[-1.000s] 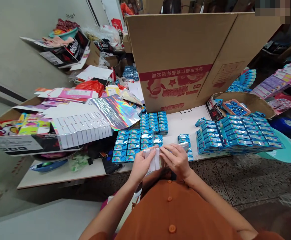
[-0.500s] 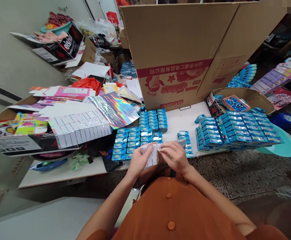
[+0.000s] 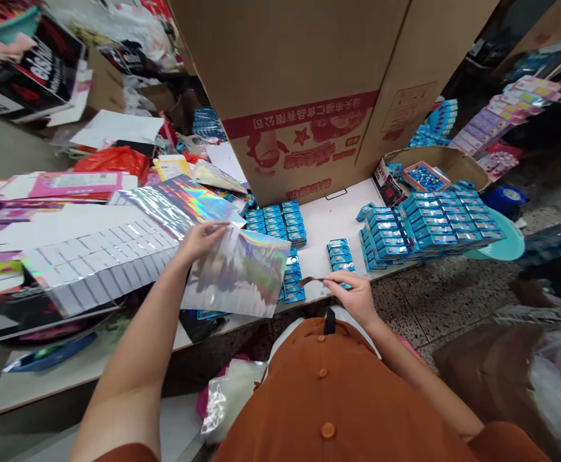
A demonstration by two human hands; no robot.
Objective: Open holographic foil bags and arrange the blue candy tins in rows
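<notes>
My left hand (image 3: 202,242) is closed on the upper left corner of a shiny rainbow-silver sheet (image 3: 235,274). The sheet hangs in front of the table and covers part of the rows of blue packs. My right hand (image 3: 355,298) pinches a thin brownish strip (image 3: 312,280) whose free end points left, close to the blue packs (image 3: 292,282). What the strip is I cannot make out. Just beyond the right fingers lies a short row of blue packs (image 3: 340,253) on the white table top (image 3: 326,221).
A big cardboard sheet (image 3: 304,83) stands upright behind the table. Stacked blue packs (image 3: 447,221) rise at the right, by an open carton (image 3: 458,165) and a turquoise basin (image 3: 506,237). White label sheets (image 3: 102,256) and loose card lie at the left.
My hands have moved apart from the small whitish piece they held together. The left now holds the shiny sheet up at the left; the right holds a thin strip. The view has shifted.
</notes>
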